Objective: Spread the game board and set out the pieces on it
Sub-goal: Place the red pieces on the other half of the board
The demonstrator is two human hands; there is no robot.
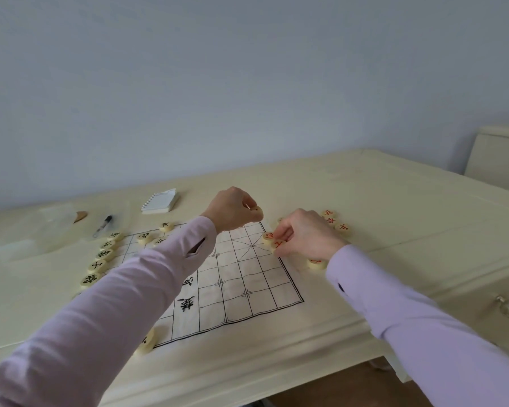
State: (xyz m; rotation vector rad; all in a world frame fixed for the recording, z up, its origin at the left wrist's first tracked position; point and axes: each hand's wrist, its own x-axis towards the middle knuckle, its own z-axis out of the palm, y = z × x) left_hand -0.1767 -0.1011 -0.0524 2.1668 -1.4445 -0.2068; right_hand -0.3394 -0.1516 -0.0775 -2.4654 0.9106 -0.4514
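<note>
Cream table (pixel 365 201), front edge nearest. Game board (pixel 247 277) spread flat at centre; black-marked pieces (pixel 100 254) along its left edge. Right hand (pixel 303 233) pinching red-marked pieces (pixel 272 240) at right edge. Left hand (pixel 232 208) closed round one piece. Notepad (pixel 159 201) beyond. Pale wall (pixel 247 83) behind.

The game board (pixel 241 277) carries large black Chinese characters, one reading 楚. The round pieces bear black (pixel 96 266) or red (pixel 269 237) characters, too blurred to read.

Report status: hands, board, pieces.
Left hand pinching one piece. Right hand setting red pieces at board edge. Black pieces queued left; nothing blocking.
</note>
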